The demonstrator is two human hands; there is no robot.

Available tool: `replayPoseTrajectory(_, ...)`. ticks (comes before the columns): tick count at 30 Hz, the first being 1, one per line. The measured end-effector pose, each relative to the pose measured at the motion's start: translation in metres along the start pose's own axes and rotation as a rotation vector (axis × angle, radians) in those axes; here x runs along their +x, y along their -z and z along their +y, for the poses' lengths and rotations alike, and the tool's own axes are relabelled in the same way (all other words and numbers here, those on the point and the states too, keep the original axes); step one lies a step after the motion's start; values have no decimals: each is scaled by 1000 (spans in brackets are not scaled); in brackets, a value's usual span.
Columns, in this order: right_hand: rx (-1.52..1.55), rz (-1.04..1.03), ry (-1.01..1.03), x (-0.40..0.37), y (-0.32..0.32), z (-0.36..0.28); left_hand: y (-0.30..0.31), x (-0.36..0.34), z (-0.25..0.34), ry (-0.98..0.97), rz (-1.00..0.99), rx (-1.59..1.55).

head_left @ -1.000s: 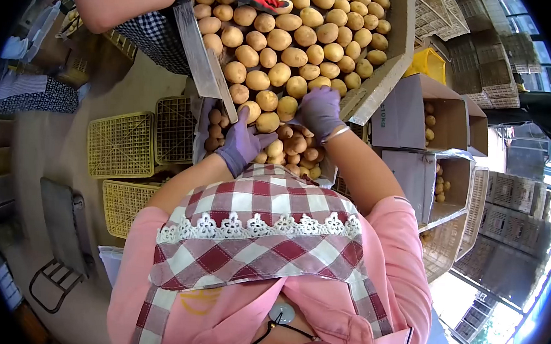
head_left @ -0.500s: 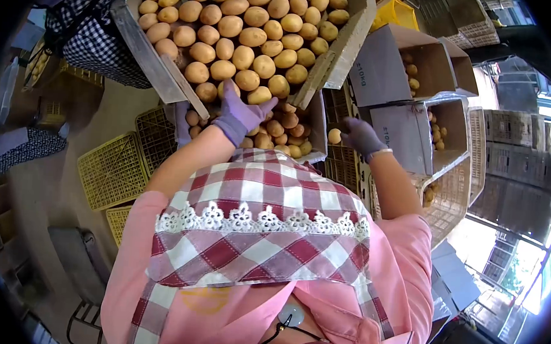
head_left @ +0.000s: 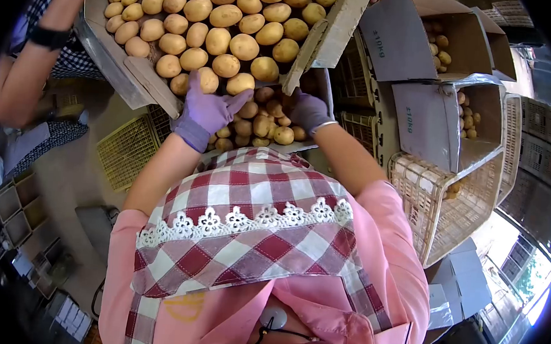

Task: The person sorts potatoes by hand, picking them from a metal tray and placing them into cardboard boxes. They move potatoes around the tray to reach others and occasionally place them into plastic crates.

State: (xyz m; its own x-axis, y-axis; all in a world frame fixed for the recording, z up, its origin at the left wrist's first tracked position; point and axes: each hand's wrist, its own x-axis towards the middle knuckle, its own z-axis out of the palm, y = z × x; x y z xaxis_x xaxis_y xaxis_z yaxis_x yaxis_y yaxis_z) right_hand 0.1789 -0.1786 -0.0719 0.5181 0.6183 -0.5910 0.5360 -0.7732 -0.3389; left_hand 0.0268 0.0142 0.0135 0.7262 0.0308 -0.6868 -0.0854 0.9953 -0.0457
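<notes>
Rows of potatoes [head_left: 243, 46] lie on the sloping sorting tray [head_left: 102, 67], held in by wooden side boards. At its lower mouth is my left hand [head_left: 205, 112] in a purple glove, thumb spread out to the right and fingers up against the lowest potatoes; it is open. Below the mouth, a box holds more potatoes [head_left: 262, 126]. My right hand [head_left: 312, 113], in a greyish-purple glove, is over the right side of that box, by the end of the right wooden board [head_left: 324, 46]. Its fingertips are in shadow, so what they hold cannot be made out.
Cardboard boxes [head_left: 411, 117] with potatoes stand stacked on the right, on a pale plastic crate [head_left: 416, 187]. A yellow crate [head_left: 125, 147] lies on the floor at left. Another person's arm [head_left: 33, 62] with a black wristband is at the upper left.
My right hand has come left from over the crates, where a potato was beside it, to the box under the tray. My left hand stays at the tray mouth. Another person's arm has appeared at left.
</notes>
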Motion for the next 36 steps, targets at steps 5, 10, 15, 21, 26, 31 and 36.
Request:
replayPoseTrajectory(5, 234, 217, 102, -14, -17, 8, -14, -26, -14, -116, 179, 121)
replayPoseTrajectory(10, 856, 618, 263, -128, 81, 34, 5, -16, -4, -260, -154, 671)
replayPoseTrajectory(15, 487, 1727, 667, -246, 229, 43, 12, -19, 2, -192, -96, 495)
replayPoseTrajectory(21, -372, 1884, -112, -144, 355, 116, 27, -16, 8, -282, -217, 694)
replayPoseTrajectory(26, -282, 1230, 486, -50, 266, 23, 21, -14, 6, -174, -25, 280)
replayPoseTrajectory(31, -131, 404, 589, 19, 174, -114, 19, -16, -10, -294, 172, 259)
replayPoseTrajectory(36, -416, 143, 556, -22, 123, -149, 36, -24, -29, -484, 289, 200)
